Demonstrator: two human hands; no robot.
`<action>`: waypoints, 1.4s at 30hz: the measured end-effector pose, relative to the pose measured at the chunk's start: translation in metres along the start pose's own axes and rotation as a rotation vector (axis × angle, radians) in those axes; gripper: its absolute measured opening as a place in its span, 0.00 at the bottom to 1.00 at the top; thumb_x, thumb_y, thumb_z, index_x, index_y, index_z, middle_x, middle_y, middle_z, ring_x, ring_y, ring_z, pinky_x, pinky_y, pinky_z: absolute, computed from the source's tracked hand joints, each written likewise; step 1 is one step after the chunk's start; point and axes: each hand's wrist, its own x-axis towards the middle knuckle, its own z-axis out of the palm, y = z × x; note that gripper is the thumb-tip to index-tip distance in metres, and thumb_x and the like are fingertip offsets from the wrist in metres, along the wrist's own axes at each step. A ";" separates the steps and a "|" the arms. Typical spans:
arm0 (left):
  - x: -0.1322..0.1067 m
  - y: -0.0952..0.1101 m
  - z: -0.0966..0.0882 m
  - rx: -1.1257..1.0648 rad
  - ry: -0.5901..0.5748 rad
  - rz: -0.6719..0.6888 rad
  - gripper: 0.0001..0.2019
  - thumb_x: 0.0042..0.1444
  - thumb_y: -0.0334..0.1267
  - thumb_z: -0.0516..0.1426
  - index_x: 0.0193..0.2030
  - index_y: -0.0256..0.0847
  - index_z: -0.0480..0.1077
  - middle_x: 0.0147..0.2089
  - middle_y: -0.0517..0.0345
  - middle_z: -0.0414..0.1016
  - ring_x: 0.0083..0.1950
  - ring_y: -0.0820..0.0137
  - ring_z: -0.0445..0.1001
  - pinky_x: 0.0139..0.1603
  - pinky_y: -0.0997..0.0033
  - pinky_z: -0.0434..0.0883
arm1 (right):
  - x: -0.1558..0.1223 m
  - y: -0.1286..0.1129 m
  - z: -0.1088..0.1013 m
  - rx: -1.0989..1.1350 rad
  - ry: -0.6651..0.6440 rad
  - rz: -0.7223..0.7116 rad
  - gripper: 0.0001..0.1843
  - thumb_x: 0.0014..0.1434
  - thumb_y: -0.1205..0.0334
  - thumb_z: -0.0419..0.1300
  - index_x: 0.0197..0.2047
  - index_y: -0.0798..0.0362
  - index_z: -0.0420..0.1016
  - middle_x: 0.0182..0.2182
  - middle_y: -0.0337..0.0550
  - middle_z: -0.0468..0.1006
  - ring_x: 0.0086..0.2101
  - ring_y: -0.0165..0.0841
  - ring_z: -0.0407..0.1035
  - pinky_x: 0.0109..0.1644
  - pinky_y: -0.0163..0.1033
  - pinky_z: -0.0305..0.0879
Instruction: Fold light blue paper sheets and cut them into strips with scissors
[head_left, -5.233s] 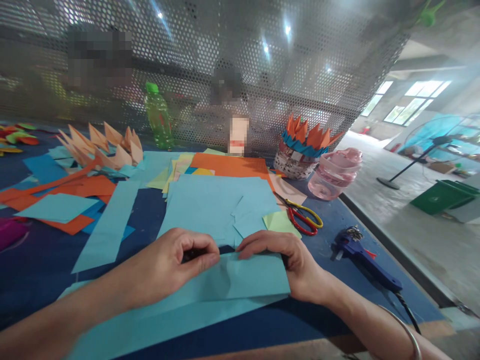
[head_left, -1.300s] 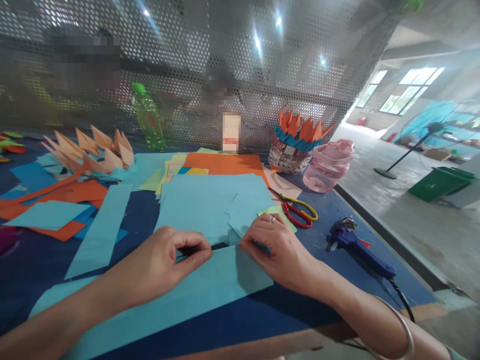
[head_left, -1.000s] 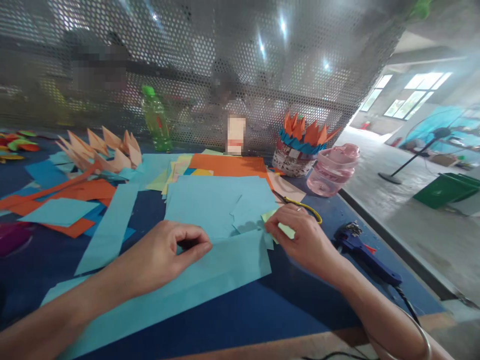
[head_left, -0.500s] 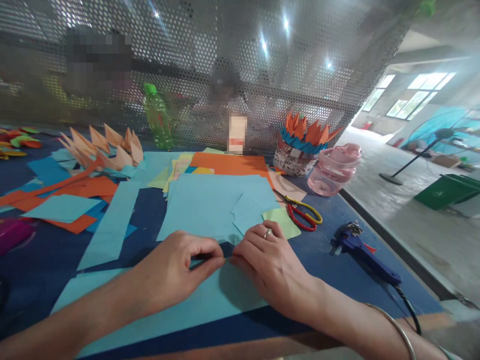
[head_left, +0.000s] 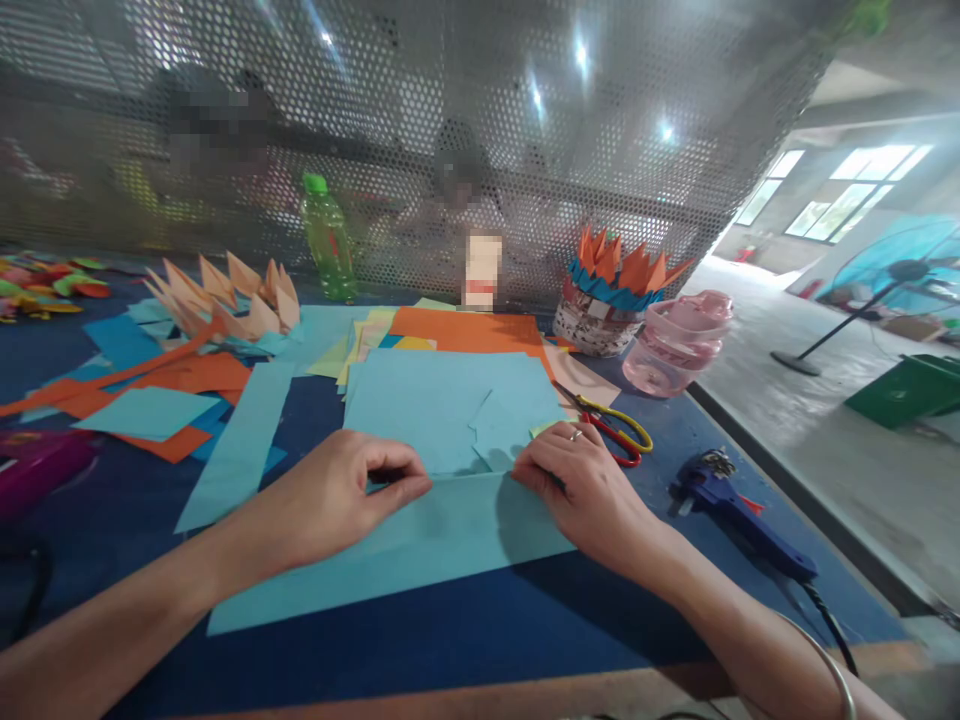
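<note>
Left grip [head_left: 330, 485] pinches the folded edge of the blue sheet [head_left: 390, 555]; right grip [head_left: 577, 480] presses the crease, hold unclear.

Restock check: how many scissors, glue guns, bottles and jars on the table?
Scissors: 1
Hot glue gun: 1
Plastic bottle: 1
Pink plastic jar: 1
Total: 4
</note>
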 end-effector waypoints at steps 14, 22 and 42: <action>0.012 -0.036 -0.021 -0.056 0.028 0.006 0.14 0.51 0.49 0.57 0.27 0.41 0.76 0.23 0.61 0.73 0.26 0.70 0.67 0.28 0.74 0.60 | 0.000 0.024 -0.014 -0.130 0.111 0.060 0.10 0.64 0.63 0.56 0.30 0.52 0.71 0.28 0.37 0.76 0.36 0.33 0.66 0.43 0.39 0.51; 0.015 -0.043 -0.031 -0.131 0.042 -0.052 0.12 0.46 0.47 0.61 0.23 0.40 0.75 0.18 0.64 0.67 0.21 0.75 0.60 0.24 0.76 0.55 | 0.000 0.040 -0.018 -0.170 0.135 0.086 0.11 0.64 0.60 0.55 0.31 0.51 0.73 0.29 0.40 0.77 0.36 0.36 0.67 0.41 0.41 0.51; 0.020 -0.065 -0.039 -0.322 0.217 -0.089 0.11 0.49 0.46 0.62 0.24 0.40 0.74 0.24 0.55 0.78 0.26 0.68 0.73 0.28 0.72 0.67 | 0.002 0.058 -0.015 0.059 0.223 0.290 0.17 0.64 0.54 0.50 0.30 0.53 0.71 0.22 0.37 0.71 0.24 0.30 0.64 0.28 0.34 0.57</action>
